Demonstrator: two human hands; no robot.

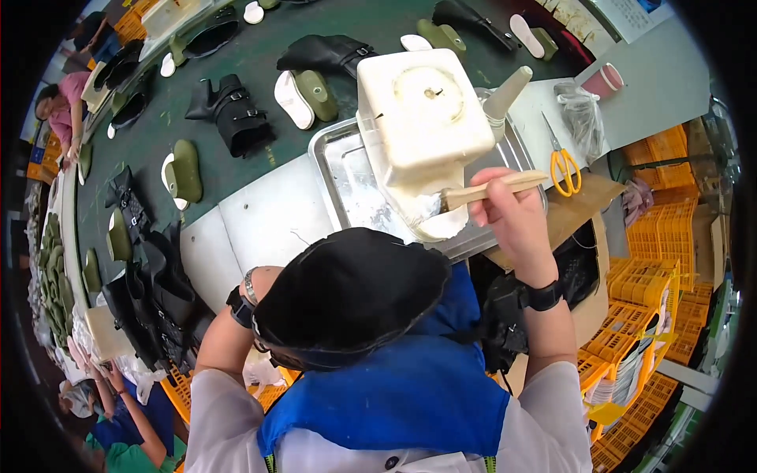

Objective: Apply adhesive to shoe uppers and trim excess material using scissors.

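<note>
My right hand [512, 217] is closed round the wooden handle of a glue brush [473, 193]. Its bristle end is down at the white, glue-smeared mouth of a cream plastic glue container [430, 118]. That container stands in a metal tray [335, 177]. Close to my chest is a black boot [347, 299], its wide shaft opening turned up toward me. My left hand [268, 282] holds the boot from its far left side. The boot hides the fingers of that hand.
Yellow-handled scissors [565, 169], a plastic bag [579, 110] and a pink cup [603, 81] lie right of the tray. Black boots [236, 114] and green shoe lasts [184, 171] with white insoles cover the green table [260, 39]. Orange crates [623, 292] are stacked at right. Co-workers [67, 118] are at left.
</note>
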